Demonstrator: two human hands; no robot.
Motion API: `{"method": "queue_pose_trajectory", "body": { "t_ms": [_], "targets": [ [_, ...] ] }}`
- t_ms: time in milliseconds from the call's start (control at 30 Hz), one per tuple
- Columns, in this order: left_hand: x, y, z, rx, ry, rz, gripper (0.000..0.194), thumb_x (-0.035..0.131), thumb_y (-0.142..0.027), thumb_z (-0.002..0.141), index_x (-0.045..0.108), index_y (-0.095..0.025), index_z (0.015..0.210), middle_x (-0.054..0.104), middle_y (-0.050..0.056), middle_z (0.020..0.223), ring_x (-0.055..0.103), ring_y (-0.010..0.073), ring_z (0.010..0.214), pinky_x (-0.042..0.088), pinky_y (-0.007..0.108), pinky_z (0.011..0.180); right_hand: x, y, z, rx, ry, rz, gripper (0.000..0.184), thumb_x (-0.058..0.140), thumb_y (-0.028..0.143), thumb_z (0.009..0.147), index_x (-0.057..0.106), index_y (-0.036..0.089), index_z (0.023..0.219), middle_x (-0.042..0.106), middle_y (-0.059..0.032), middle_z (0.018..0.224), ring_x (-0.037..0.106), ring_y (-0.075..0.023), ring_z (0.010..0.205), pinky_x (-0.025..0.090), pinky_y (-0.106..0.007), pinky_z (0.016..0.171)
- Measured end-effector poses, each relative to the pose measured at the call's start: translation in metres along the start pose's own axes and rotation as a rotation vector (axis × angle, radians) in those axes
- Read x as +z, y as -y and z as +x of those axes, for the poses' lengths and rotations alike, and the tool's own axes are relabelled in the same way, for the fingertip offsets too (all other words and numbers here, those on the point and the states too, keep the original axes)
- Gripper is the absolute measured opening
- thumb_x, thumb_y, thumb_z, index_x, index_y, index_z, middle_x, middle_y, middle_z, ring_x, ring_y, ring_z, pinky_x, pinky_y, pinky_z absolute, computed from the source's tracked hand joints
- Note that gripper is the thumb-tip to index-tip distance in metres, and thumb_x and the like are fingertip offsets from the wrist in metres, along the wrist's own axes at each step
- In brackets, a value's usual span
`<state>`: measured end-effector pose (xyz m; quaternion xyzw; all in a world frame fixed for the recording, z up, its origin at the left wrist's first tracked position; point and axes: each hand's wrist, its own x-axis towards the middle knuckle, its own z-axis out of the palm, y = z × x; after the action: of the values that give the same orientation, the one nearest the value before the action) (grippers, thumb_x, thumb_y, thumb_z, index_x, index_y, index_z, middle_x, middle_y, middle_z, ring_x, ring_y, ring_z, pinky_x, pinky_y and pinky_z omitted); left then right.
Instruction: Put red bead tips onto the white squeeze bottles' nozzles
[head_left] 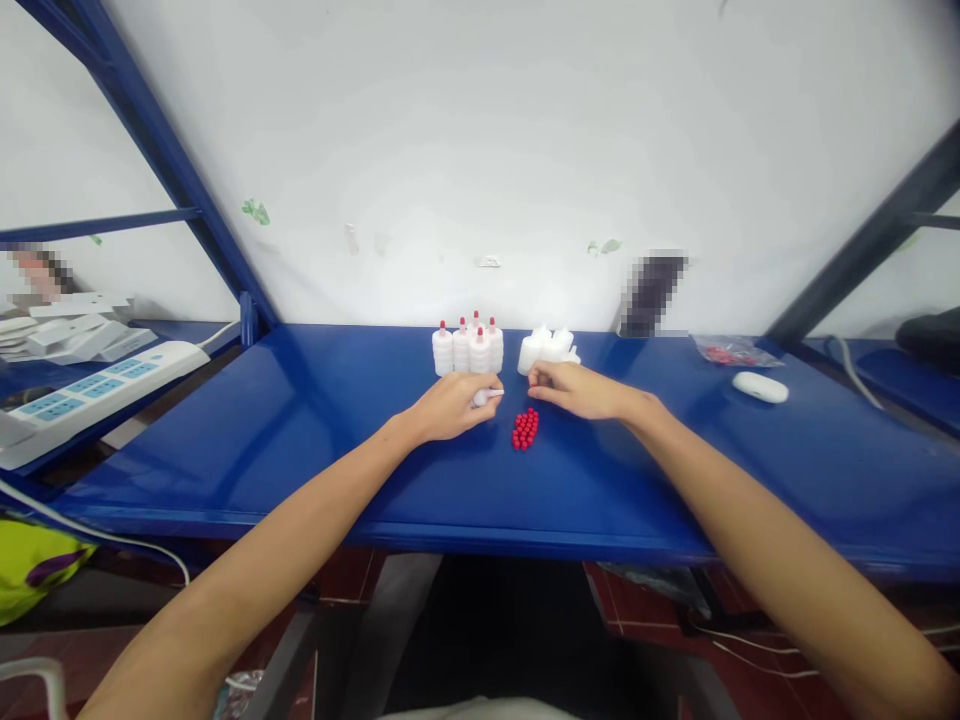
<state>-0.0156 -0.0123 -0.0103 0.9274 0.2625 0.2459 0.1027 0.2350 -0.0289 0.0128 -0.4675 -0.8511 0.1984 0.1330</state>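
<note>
My left hand (452, 405) is wrapped round a white squeeze bottle (486, 397); its bare nozzle points right and most of its body is hidden by the fingers. Facing it across a small gap, my right hand (576, 388) is closed in a pinch, with a bit of a red cap (531, 391) showing at the fingertips. Below the hands lies a cluster of small red caps (524, 430). Behind my left hand stand several white bottles with red tips (466, 350). White bottles without red tips (546, 350) stand partly hidden behind my right hand.
The blue table (285, 450) meets a white wall at the back. To the right lie a clear bag with red pieces (735, 351) and a white oval case (760, 387). A white power strip (97, 395) is at the left, beside the blue frame post (180, 180).
</note>
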Motion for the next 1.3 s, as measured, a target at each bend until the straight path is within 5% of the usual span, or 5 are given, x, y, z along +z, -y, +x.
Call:
{"method": "queue_pose_trajectory", "body": {
  "t_ms": [433,867,1000,1167,1300],
  "targets": [
    [0.000,-0.004,0.000,-0.107,-0.019,-0.077,0.022,0.049,-0.033,0.089,0.060,-0.017,0.079,0.057,-0.002,0.065,0.047,0.0108,0.057,0.035,0.024,0.059,-0.001,-0.002,0.001,0.003,0.100,0.126,0.020,0.059,0.020,0.076,0.074,0.016,0.089,0.064,-0.0007,0.070,0.050,-0.0131,0.061,0.039,-0.026,0.060],
    [-0.003,-0.007,0.002,-0.010,0.030,-0.008,0.042,0.043,-0.041,0.095,0.052,-0.016,0.062,0.055,0.001,0.063,0.049,0.0130,0.063,0.038,0.028,0.069,0.001,0.002,0.003,-0.051,0.149,0.175,0.023,0.063,0.035,0.082,0.073,0.016,0.091,0.065,-0.0011,0.071,0.053,-0.0131,0.063,0.040,-0.027,0.061],
    [-0.003,-0.005,-0.001,-0.069,0.077,-0.039,0.043,0.038,-0.040,0.097,0.053,-0.016,0.064,0.048,-0.001,0.054,0.042,0.0113,0.051,0.032,0.026,0.056,0.003,0.007,0.002,-0.045,0.025,0.211,0.028,0.058,0.039,0.087,0.070,0.014,0.090,0.065,-0.0024,0.072,0.052,-0.0131,0.062,0.040,-0.027,0.062],
    [-0.002,-0.001,-0.001,0.030,0.028,-0.090,0.042,0.024,-0.034,0.101,0.054,-0.016,0.079,0.058,0.002,0.070,0.052,0.0137,0.062,0.038,0.026,0.064,0.021,0.036,0.003,-0.170,-0.116,0.261,0.032,0.050,0.045,0.094,0.065,0.017,0.090,0.055,0.0016,0.066,0.046,-0.0121,0.059,0.036,-0.026,0.059],
    [-0.002,0.000,-0.002,-0.008,-0.052,-0.113,0.040,0.024,-0.041,0.102,0.056,-0.016,0.106,0.058,0.000,0.070,0.054,0.0145,0.062,0.039,0.026,0.064,0.030,0.046,0.005,-0.234,-0.253,0.204,0.028,0.045,0.041,0.095,0.057,0.019,0.082,0.052,0.0021,0.065,0.044,-0.0125,0.059,0.034,-0.026,0.059]
  ]
}}
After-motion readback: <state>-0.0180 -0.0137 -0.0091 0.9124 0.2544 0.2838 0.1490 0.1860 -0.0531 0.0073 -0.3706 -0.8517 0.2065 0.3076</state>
